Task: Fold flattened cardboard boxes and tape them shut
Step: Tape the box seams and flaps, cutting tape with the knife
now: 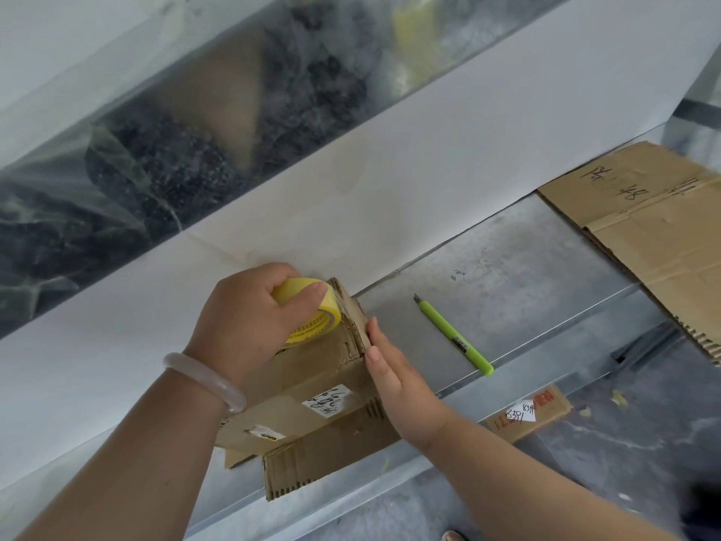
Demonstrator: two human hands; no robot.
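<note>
Under the left hand (242,326) gripping the tape roll (310,333), the box (312,384) looks bendy; the flat right hand (394,380) presses its side.

A green cutter (454,335) lies on the grey metal surface (526,267) toward 4 o'clock. A white panel (429,158) runs behind it, and dusty glass (195,130) fills 10 o'clock.

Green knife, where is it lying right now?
Head view: the knife lies on the grey table, right of centre, just right of the box and the right hand.
</note>
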